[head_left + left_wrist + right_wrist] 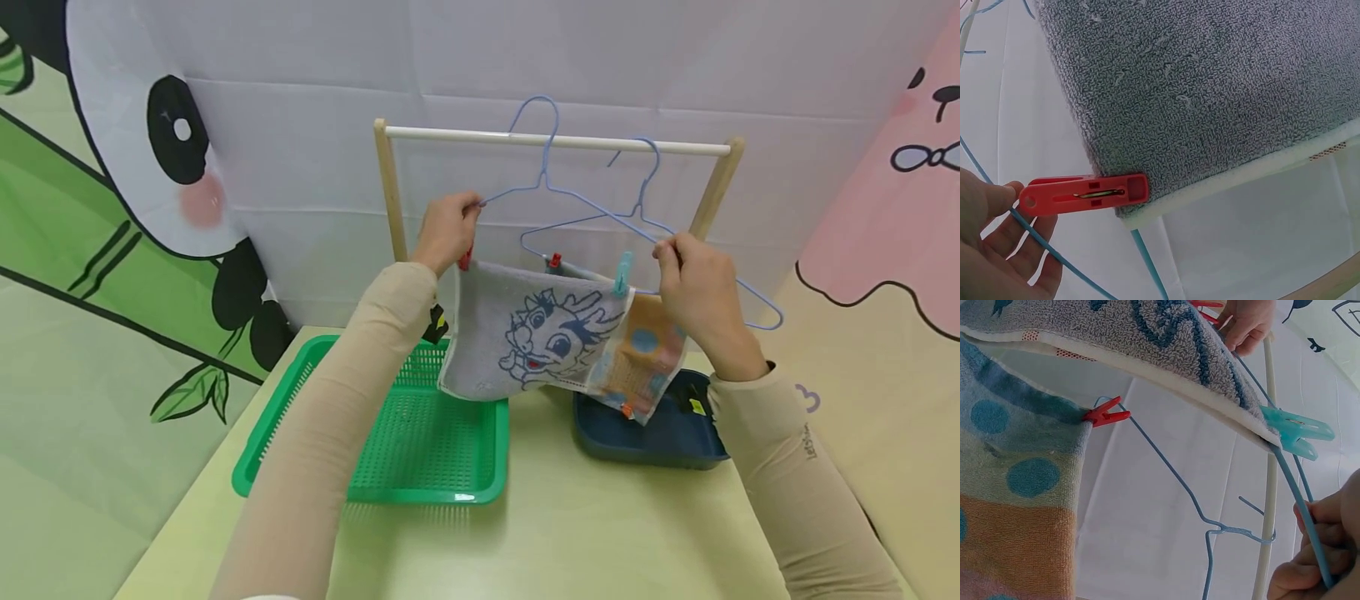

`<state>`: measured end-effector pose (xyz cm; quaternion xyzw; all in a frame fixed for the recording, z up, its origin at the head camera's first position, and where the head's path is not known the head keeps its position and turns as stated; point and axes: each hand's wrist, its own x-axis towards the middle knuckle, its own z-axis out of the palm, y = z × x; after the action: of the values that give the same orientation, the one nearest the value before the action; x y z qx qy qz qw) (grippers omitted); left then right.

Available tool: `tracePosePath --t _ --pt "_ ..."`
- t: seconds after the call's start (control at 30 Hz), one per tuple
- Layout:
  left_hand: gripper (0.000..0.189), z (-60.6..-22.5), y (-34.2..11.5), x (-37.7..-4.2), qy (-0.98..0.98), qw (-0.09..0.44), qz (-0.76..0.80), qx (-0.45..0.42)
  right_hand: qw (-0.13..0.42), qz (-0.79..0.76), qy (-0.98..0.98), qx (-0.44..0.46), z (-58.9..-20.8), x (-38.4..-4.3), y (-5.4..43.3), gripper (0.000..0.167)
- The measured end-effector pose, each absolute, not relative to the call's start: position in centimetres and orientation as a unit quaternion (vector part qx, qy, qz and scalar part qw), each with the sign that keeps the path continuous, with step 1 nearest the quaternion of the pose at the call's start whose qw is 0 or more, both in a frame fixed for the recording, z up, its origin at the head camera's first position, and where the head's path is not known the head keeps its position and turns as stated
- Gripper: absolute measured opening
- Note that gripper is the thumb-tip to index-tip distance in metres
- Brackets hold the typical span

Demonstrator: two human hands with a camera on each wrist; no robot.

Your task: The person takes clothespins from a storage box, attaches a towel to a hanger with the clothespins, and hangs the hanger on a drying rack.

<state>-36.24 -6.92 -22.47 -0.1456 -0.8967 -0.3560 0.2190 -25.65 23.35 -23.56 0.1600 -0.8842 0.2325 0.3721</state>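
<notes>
A blue wire hanger has its hook over the rack's white rod. My left hand pinches its left end, beside a red clothespin on the grey towel's corner. My right hand grips the hanger's right arm with curled fingers. The grey towel bears a blue dragon drawing. At its other top corner sits a teal clothespin. Behind hangs a second blue hanger, with a dotted, colourful towel held by another red clothespin.
The wooden rack stands at the back of the pale table. A green basket stands left under the towels, a dark blue tray right. Small black items with yellow marks lie near both. A printed cloth hangs behind.
</notes>
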Motion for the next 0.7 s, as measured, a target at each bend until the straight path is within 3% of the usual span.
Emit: tracePosePath --t 0.27,0.7 --pt "0.023 -22.4 -7.0 -36.7 -0.902 0.223 -0.343 -0.140 0.355 0.242 -0.891 0.147 -23.6 -25.6 22.7 0.032" --pt "0.023 -23.9 -7.8 -36.9 -0.902 0.182 -0.366 -0.143 0.336 0.241 -0.897 0.154 -24.2 -25.8 22.0 0.032"
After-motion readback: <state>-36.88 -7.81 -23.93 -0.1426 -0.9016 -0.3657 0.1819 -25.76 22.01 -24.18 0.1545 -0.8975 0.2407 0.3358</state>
